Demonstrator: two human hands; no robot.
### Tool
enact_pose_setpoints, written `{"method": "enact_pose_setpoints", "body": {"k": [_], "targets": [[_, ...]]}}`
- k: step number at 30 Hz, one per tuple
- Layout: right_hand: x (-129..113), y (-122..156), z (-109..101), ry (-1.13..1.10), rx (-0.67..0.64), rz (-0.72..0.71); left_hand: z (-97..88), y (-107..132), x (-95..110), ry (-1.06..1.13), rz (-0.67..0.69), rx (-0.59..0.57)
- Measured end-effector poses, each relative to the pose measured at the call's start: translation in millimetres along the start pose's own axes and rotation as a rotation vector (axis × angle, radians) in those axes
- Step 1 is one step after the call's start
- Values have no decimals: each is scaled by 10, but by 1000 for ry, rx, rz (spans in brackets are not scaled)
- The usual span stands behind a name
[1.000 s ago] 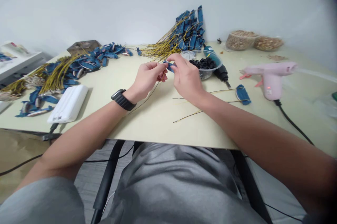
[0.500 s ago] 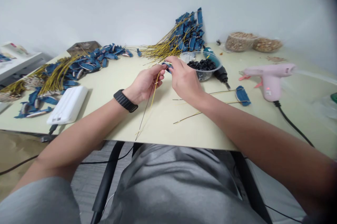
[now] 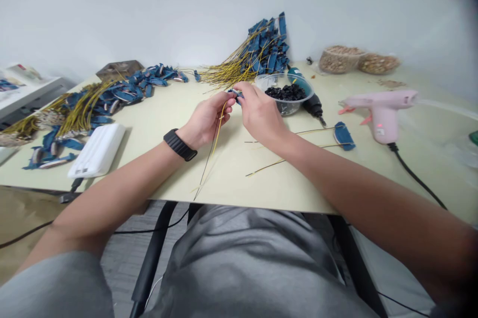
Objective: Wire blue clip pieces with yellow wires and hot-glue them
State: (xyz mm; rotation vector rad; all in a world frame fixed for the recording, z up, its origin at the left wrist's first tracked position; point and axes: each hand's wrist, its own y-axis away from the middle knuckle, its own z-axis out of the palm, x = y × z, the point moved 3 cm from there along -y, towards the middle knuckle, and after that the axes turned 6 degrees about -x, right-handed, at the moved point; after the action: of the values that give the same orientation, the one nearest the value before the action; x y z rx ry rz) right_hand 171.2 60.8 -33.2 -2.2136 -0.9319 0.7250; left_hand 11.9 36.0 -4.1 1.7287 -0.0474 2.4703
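Note:
Between my two hands, over the middle of the table, is a small blue piece with wires [image 3: 236, 93], mostly covered by fingers. My left hand [image 3: 207, 118] pinches it from the left, its fingers curled. From that hand a yellow wire [image 3: 217, 134] and a thin black wire [image 3: 206, 167] hang towards the table's front edge. My right hand [image 3: 263, 114] closes on the same piece from the right with thumb and fingertips. Under my right forearm lie the wires of another blue piece [image 3: 344, 136] resting on the table.
A clear bowl of black bits [image 3: 286, 93] stands behind my right hand, near a dark power tool [image 3: 313, 108]. Rightward is a pink glue gun [image 3: 384, 111]. Blue pieces with yellow wires [image 3: 263, 47] are heaped at the back. A white power bank [image 3: 97, 150] lies left.
My right hand has shifted very slightly left, and the blue piece looks a little turned between the fingertips. The wires below my left hand have swayed slightly.

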Motion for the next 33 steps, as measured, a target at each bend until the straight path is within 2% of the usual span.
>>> {"method": "enact_pose_setpoints", "body": {"k": [15,24,33], "targets": [[-43,-20,-6,-8,-49,23,24,15,-31,-3,167,59],[-59,-21,-17,11,-27,2,-2,3,-76,-134,259,125],[-25,-26,-78,32,35,-63,-27,-19,-96,-176,306,68]]}}
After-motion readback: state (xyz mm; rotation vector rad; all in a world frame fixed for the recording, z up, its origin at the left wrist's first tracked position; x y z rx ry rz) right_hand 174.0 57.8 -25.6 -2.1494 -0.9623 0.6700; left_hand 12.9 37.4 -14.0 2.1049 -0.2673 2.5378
